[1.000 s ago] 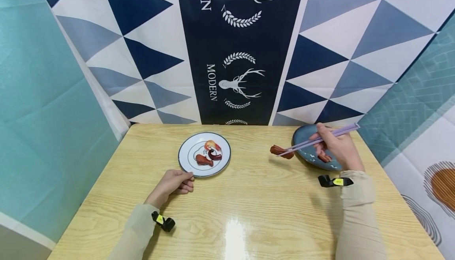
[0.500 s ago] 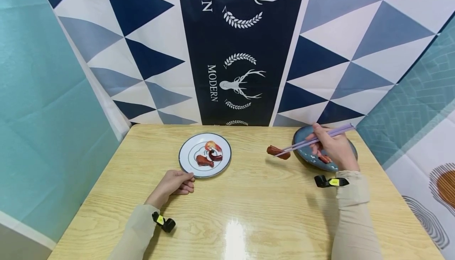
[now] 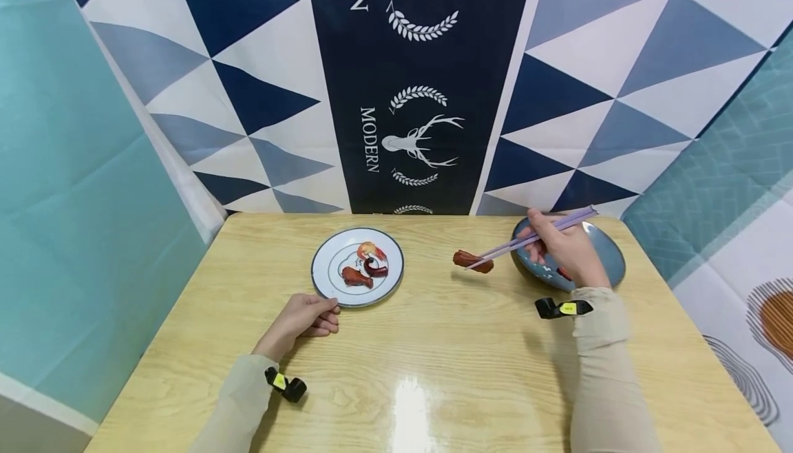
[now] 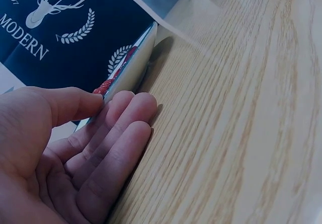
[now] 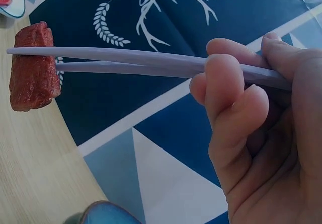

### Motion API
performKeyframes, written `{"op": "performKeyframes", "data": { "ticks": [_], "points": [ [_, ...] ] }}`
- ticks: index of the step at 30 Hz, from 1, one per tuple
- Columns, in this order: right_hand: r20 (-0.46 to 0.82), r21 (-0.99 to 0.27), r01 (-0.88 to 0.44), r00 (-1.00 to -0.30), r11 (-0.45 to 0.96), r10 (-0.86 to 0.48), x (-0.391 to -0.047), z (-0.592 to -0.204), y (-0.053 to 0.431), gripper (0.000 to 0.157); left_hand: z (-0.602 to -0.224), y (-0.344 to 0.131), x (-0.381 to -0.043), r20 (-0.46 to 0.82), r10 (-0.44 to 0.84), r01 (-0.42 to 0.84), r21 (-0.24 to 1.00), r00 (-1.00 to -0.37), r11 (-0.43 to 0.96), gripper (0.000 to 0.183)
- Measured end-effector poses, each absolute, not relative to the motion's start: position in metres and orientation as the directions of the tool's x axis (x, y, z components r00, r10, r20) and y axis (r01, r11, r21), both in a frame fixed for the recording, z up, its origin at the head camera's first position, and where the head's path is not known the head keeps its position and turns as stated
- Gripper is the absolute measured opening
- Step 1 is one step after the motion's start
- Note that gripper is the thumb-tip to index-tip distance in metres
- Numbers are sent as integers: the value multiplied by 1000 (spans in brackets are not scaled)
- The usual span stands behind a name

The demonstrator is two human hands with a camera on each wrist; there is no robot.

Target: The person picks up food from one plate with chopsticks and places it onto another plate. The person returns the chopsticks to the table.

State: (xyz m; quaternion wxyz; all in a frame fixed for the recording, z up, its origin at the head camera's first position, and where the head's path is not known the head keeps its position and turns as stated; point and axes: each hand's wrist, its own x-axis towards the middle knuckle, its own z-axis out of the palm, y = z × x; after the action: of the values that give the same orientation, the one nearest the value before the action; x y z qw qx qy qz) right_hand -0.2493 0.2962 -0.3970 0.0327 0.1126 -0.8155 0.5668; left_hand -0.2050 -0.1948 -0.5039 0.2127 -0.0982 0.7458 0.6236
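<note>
Vs 1 s ago: R hand (image 3: pixel 566 248), chopsticks (image 5: pixel 126 56) & meat pc (image 5: pixel 34 80) shifted left, nearer white plate (image 3: pixel 327 264); L hand (image 3: pixel 303 317) about the same. L to R: L hand's fingers pinch plate's near-left rim. On plate: drumstick (image 3: pixel 356 277), shrimp pc (image 3: pixel 368 251), dark curled pc (image 3: pixel 375 270); prob. done, I'd judge. R of plate, apart: meat pc, above tabletop (image 3: pixel 464 343), btwn chopsticks gripped by R hand's fingers; not yet set down. Farther R of plate: blue dish (image 3: pixel 610 257), red pc (image 3: pixel 562 272) partly hidden, prob. left to do; count unclear. L wrist cam: plate edge-on, underside visible, unlike head. R wrist cam: one stick crosses meat's near face; head's too small to tell.
</note>
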Motion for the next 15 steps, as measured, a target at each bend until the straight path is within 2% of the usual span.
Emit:
{"op": "performKeyframes", "data": {
  "ticks": [7, 15],
  "points": [
    [173, -930, -209, -975, 301, -142, -251, -396, 285, 58, -504, -196, -204, -439, 126, -410, 889, -890, 204, 30],
    [141, -925, -177, -982, 335, -129, -255, -391, 277, 58, -502, -194, -205, -444, 107, -418, 886, -890, 201, 29]
  ]
}}
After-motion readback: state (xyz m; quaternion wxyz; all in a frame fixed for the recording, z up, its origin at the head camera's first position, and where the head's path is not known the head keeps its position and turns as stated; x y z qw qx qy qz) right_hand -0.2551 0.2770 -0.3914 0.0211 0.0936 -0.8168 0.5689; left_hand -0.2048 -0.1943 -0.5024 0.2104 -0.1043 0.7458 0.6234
